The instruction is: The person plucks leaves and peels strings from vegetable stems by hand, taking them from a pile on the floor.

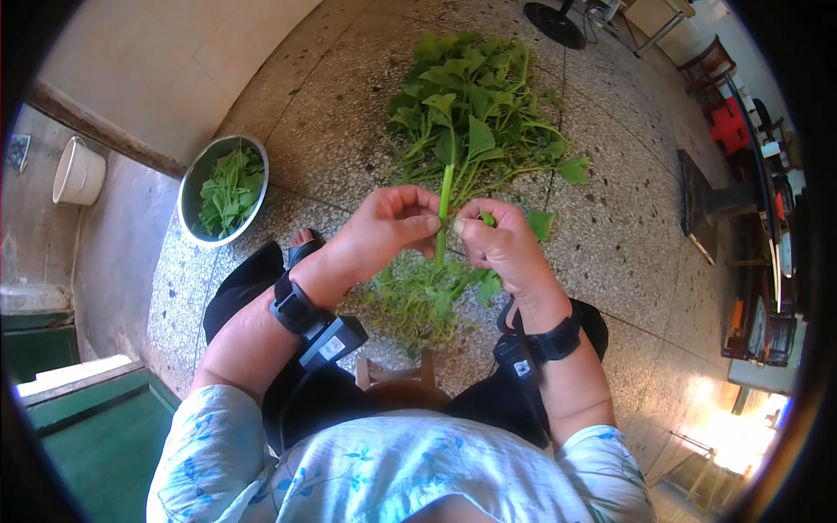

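Observation:
Between my two hands a thick green leafy vine stem (447, 187) stands roughly upright, its leaves at the top end. My left hand (392, 222) pinches it between thumb and fingers from the left. Close against it on the right, my right hand (497, 237) is closed, with a green piece of stem showing between its fingers; its fingertips are at the stem. Beyond my hands lies a large heap of leafy greens (471, 96) on the floor. Below them is a pile of thin green trimmings (418, 301).
A metal basin (187, 196) holding picked greens stands on the speckled floor at the left. Farther left is a white bucket (80, 172). A black round stand base (554, 24) is at the top, and furniture lines the right side. A low wooden stool (397, 375) is under me.

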Motion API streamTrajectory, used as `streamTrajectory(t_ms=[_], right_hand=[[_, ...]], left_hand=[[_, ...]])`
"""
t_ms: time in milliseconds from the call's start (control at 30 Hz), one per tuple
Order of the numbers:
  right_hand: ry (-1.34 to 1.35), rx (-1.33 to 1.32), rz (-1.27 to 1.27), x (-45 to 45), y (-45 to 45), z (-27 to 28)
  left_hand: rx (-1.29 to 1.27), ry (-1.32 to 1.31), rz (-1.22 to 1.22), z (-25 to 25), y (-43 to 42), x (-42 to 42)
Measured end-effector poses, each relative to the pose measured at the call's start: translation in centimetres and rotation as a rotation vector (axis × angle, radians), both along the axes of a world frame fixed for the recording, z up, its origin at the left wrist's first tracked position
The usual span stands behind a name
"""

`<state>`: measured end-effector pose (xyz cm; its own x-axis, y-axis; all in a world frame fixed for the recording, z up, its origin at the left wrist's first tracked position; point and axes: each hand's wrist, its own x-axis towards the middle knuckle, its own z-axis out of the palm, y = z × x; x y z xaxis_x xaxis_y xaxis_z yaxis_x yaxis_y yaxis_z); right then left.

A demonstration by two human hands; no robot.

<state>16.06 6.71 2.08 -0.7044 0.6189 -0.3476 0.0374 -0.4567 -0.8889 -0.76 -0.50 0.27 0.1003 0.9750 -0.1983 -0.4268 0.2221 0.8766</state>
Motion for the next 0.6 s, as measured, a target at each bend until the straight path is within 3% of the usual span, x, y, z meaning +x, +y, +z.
streamTrajectory(t_ms=[200,300,367,600], right_hand=[[0.032,-0.023,-0.033,0.6,0.4,0.1],[-0.085,0.108,-0.003,0.8,0.6,-0.7],[-0.202,0.709,0.010,0.4,0.2,-1.8],[-0.212,0.755,-0.028,-0.8,-1.2,-1.1]], left_hand=[[-0.037,-0.110,0.034,0.0,0.3,-0.9],[-0.021,-0.171,0.097,0.1,0.5,-1.2],[-0.068,-0.159,0.171,0.2,0.6,-1.3],[0.003,0.090,0.192,0.0,0.8,-0.5]])
